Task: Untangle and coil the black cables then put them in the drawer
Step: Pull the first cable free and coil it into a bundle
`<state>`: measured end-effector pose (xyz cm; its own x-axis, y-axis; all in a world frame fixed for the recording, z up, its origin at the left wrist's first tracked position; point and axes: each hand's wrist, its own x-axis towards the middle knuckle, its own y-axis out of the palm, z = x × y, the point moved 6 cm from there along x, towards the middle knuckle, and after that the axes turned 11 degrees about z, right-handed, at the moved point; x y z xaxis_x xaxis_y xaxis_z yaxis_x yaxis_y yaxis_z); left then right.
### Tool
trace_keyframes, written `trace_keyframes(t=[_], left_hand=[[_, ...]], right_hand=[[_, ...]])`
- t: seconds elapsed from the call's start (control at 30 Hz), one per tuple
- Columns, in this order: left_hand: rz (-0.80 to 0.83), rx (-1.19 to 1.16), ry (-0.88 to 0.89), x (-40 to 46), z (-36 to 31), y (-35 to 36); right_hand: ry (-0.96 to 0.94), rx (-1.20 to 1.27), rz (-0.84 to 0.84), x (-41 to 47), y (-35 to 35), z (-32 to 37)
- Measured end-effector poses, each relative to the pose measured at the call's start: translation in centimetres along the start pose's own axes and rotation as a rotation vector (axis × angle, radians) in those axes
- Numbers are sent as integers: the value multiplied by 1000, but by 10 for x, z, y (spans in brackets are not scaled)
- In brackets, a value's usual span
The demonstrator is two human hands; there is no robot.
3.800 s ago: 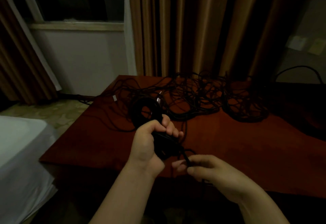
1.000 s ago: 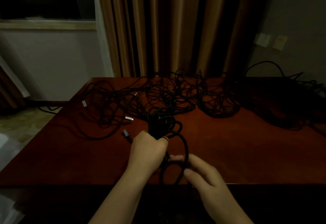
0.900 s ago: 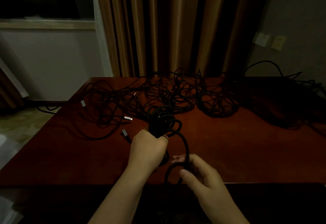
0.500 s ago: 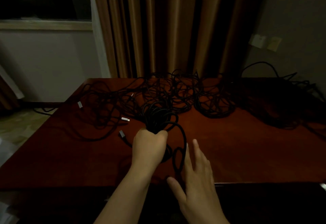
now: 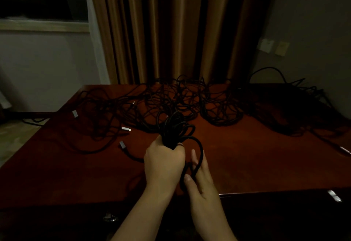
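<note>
A left hand [image 5: 163,162] grips a bundle of looped black cable [image 5: 175,128] above a glossy reddish wooden table [image 5: 256,164]; the right hand's [image 5: 202,178] straight fingers press a trailing loop.

Two bare forearms entering from below, left hand [image 5: 164,162], right hand [image 5: 201,181], no sleeves in view, possibly a ring on one left finger, dim light

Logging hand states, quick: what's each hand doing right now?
Left hand: gripping the coiled black cable bundle.
Right hand: fingers straight, open, a loose cable loop lying across them.
</note>
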<state>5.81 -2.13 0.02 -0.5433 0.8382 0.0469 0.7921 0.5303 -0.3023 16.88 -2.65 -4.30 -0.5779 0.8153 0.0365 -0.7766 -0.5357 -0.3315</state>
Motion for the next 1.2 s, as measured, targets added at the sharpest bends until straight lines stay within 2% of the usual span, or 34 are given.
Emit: trace_keyframes(t=[0.07,0.17,0.27,0.33,0.43,0.5,0.57,0.63,0.7,0.73,0.77,0.83,0.9,0.97,1.07,1.2], left_hand=[[-14,13,2,2,1,-4],[-44,81,10,4,2,-14],[-7,134,2,0,2,-13],[17,119,-9,-2,4,-10],[-9,101,-21,3,3,-17],[-52,70,-39,7,1,-29],[-93,53,-55,8,-1,-42],[-99,79,-65,6,-1,-49],[-73,93,-89,6,2,-51],[-49,81,-104,6,4,-50],[-10,62,-119,8,6,-47],[155,-47,-163,5,11,-30],[352,-296,-182,-8,8,-5],[413,-510,-178,-18,4,9],[435,-759,-131,-18,0,11],[576,-960,-130,-20,-4,12]], right_hand=[[11,87,-141,-3,-18,0],[-23,-37,-410,-13,-59,7],[21,8,-470,-12,-85,6],[83,269,-380,-4,-90,1],[130,853,-85,-2,-79,-5],[206,1011,134,-9,-67,-7],[313,883,225,-15,-67,-15],[352,486,222,-14,-76,-17],[226,77,135,-9,-89,-4],[114,-50,53,-7,-93,9],[3,-86,-33,-6,-95,24],[-140,10,-168,-2,-93,46],[-183,28,-253,8,-85,55],[-164,-57,-297,17,-72,56],[-114,-124,-256,21,-52,52],[-18,-110,-43,21,-34,41]])
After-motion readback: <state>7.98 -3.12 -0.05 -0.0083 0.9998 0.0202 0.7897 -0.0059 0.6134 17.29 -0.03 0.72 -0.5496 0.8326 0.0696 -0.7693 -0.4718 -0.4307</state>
